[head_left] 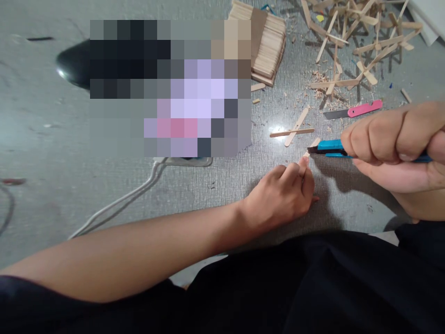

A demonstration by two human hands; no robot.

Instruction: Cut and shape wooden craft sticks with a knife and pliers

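Observation:
My left hand (283, 195) rests on the grey floor, fingers pinched on a small wooden stick piece (312, 146) that pokes out past the fingertips. My right hand (396, 148) is closed in a fist round a blue utility knife (328, 148). The knife's dark blade tip sits right against the stick piece. Just beyond lie two loose wooden sticks (295, 130), crossed over each other.
A pink utility knife (358, 110) lies farther back. A stack of wooden sticks (267, 46) stands behind it, and a glued stick structure (361, 41) with shavings is at the back right. A white cable (118, 204) runs across the floor at left. A blurred patch covers the middle.

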